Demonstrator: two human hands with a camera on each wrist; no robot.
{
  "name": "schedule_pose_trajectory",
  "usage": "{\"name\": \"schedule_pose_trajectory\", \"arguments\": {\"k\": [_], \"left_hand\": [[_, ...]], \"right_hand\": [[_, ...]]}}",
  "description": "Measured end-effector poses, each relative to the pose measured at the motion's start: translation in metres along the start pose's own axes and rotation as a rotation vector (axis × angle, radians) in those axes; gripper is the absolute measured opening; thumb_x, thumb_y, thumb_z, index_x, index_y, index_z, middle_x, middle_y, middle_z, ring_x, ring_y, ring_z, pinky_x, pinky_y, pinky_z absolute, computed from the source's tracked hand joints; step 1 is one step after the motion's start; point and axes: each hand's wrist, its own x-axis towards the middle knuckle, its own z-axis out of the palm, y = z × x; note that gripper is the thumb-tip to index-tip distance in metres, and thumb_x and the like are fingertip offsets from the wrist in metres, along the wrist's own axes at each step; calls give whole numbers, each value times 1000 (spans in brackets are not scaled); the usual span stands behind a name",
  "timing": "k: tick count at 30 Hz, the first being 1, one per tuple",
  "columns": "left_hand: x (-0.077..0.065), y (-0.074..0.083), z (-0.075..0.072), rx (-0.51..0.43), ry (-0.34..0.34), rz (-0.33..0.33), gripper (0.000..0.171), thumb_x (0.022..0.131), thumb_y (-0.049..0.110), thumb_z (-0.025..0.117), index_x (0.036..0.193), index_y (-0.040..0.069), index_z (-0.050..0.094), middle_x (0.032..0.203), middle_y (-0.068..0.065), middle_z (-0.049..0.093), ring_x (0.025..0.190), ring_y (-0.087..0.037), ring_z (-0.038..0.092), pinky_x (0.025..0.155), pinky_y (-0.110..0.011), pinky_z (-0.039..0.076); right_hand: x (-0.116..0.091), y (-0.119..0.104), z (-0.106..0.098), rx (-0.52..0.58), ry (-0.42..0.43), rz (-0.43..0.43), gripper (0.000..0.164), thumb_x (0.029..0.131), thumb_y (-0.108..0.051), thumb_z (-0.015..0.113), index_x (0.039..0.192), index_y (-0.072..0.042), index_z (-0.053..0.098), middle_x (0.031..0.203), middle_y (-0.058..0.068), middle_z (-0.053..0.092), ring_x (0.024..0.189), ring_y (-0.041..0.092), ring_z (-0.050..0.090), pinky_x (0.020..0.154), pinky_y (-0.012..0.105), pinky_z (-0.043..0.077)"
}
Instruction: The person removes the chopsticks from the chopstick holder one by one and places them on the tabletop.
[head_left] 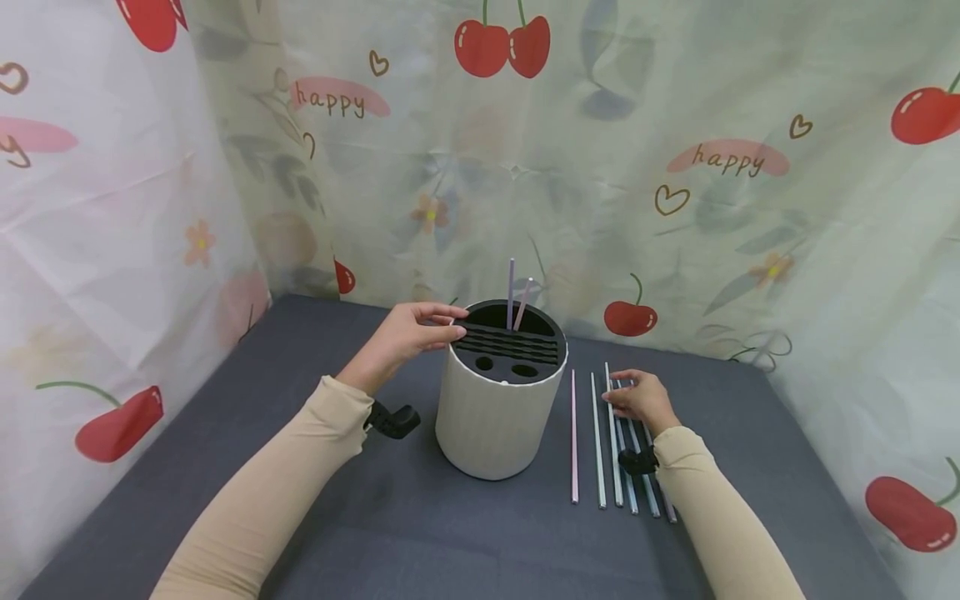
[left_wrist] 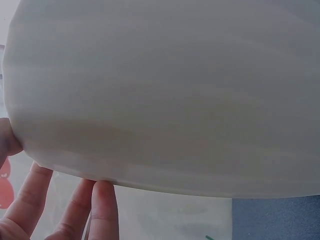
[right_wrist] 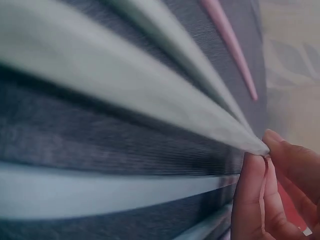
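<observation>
A cream cylindrical utensil holder (head_left: 491,425) with a black slotted insert (head_left: 504,343) stands upright on the table. My left hand (head_left: 408,333) rests at its left rim; the fingertips (left_wrist: 104,192) touch the wall, looking fairly straight. A purple chopstick (head_left: 511,287) and a pink chopstick (head_left: 524,302) stand in the insert's back compartment. To the right, my right hand (head_left: 647,402) pinches the far tip of a pale green chopstick (right_wrist: 125,85) between thumb and fingers. Beside it lie a pink chopstick (head_left: 574,442), another pale one (head_left: 601,458) and several bluish ones (head_left: 650,492), partly hidden by the hand and wrist.
The table (head_left: 450,550) has a dark grey cloth. Curtains (head_left: 487,183) printed with cherries and hearts hang behind and at both sides. Black wrist cameras (head_left: 395,421) sit on both wrists. Two round holes (head_left: 523,370) open at the insert's front.
</observation>
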Motion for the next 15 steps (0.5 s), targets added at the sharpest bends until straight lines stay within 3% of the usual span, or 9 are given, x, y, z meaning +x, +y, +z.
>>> {"name": "schedule_pose_trajectory", "arguments": {"k": [7, 15], "left_hand": [[1, -1, -1, 11, -2, 6, 39, 88, 21, 73, 126, 14, 66, 132, -12, 52, 124, -27, 51, 102, -44, 49], [2, -1, -1, 10, -2, -1, 39, 88, 22, 73, 126, 15, 66, 132, -11, 53, 124, -25, 51, 100, -42, 50]], "right_hand": [[7, 6, 7, -42, 19, 35, 48, 84, -5, 75, 129, -1, 59, 111, 22, 59, 69, 14, 63, 61, 27, 60], [3, 5, 11, -75, 30, -14, 41, 82, -4, 76, 121, 1, 62, 99, 21, 64, 64, 13, 65, 57, 28, 59]]}}
